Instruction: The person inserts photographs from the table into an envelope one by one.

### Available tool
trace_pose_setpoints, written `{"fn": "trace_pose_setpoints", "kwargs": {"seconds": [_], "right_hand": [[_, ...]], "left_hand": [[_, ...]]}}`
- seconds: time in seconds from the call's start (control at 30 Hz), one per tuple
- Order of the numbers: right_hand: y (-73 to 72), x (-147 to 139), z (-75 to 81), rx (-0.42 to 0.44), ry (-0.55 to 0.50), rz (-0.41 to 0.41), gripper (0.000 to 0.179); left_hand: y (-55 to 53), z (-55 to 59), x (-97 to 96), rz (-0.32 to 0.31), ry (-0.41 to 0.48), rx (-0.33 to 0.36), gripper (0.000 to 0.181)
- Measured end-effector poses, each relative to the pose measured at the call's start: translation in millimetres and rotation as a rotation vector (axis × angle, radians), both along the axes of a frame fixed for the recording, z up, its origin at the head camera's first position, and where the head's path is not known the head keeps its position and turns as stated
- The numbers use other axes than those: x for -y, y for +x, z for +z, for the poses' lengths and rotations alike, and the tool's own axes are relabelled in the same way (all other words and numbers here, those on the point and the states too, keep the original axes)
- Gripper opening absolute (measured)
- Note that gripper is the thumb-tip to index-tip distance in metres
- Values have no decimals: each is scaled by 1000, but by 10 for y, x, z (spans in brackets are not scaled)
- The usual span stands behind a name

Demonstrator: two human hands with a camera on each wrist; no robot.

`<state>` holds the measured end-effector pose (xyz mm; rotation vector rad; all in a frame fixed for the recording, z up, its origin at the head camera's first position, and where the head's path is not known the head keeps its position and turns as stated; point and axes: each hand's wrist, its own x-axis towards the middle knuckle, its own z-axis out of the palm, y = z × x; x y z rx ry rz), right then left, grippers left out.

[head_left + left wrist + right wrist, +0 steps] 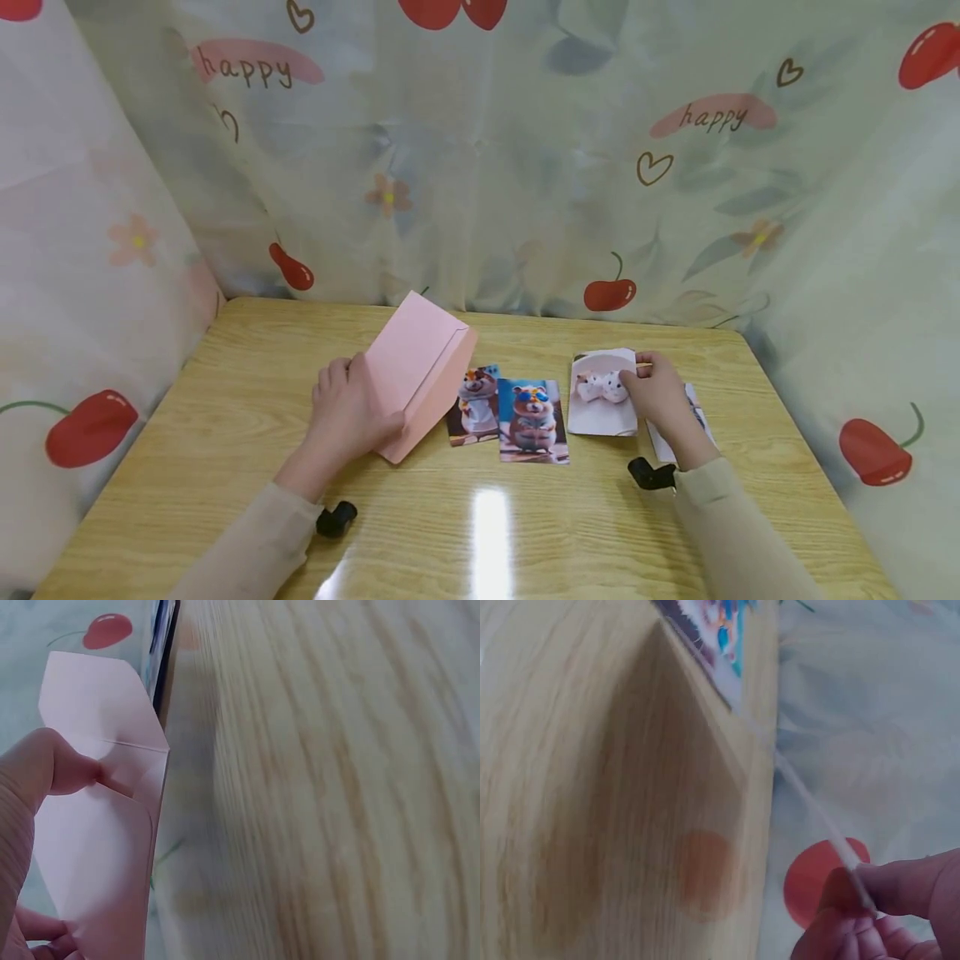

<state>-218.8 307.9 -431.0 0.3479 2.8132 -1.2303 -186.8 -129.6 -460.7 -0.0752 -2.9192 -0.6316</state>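
Note:
My left hand (348, 412) grips a pink envelope (412, 358), tilted above the table with its flap folded out to the right. In the left wrist view the thumb presses at the opening of the envelope (97, 847), by the flap's crease. My right hand (663, 392) pinches the right edge of a picture card (600, 408) showing a pair of white spotted shapes. Seen edge-on in the right wrist view, that card (817, 810) is held between thumb and fingers. Two hamster cards lie between the hands, one in sunglasses (532, 429) overlapping one in white (476, 412).
Another card (663, 446) lies partly hidden under my right wrist. The wooden table (420, 533) is bounded by a cherry-patterned curtain (480, 208) behind and at both sides. Black straps hang at the cuffs.

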Motion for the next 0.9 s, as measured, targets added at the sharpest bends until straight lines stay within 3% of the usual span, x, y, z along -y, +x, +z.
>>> {"fn": "trace_pose_setpoints", "kwargs": {"seconds": [0.23,0.4,0.7,0.9], "right_hand": [[-7,198,117,-99,-265,-50,47],[-17,349,152,-153,-420,-67,42],[28,637,237,-200,-531,-68,41],[52,806,266,-220,-537,2,41]], "left_hand": [[31,27,-28,-1,18,-69,98],[55,54,-74,3,23,-81,100],[95,75,-180,1,13,-73,100],[114,103,-247,-2,0,-79,99]]}}
